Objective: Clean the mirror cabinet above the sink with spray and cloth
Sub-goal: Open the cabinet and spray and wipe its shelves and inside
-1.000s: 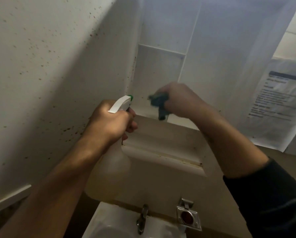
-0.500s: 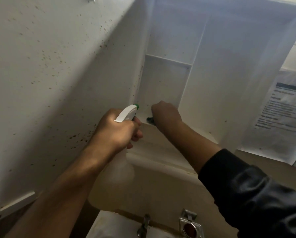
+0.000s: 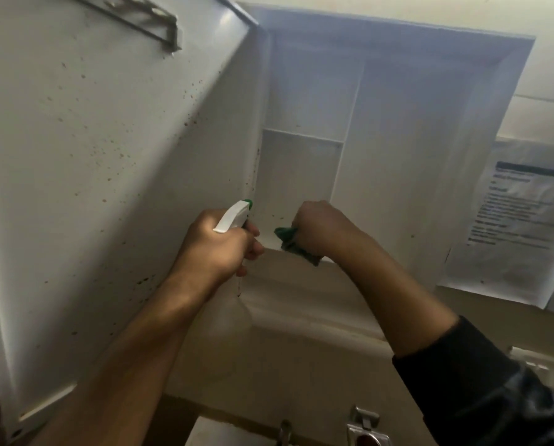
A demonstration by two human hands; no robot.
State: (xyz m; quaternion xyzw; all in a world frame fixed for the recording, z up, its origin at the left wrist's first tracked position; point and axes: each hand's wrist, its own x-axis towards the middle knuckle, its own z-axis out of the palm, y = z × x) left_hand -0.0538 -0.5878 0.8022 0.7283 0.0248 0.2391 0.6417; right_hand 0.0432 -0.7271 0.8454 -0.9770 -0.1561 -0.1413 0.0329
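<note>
Mirror cabinet (image 3: 398, 156) hangs open above the sink (image 3: 205, 436): smooth white interior, boxy, split by a thin vertical divider and one horizontal shelf in the left bay. Cabinet door (image 3: 108, 156) swung out to the left, matte white inner face peppered with small brown specks, densest along the hinge edge. Metal bracket (image 3: 140, 17) at its top.

Left hand (image 3: 217, 246), fingers curled round the neck of a spray bottle (image 3: 234, 215): white plastic trigger head, green nozzle tip, translucent body below. Nozzle points toward the lower left bay.

Right hand (image 3: 320, 226), fingers bunched tight on a crumpled green cloth (image 3: 290, 241), pressed at the cabinet's bottom front edge.

Printed paper notice (image 3: 514, 226) on the wall to the right. Chrome tap (image 3: 283, 429) below.
</note>
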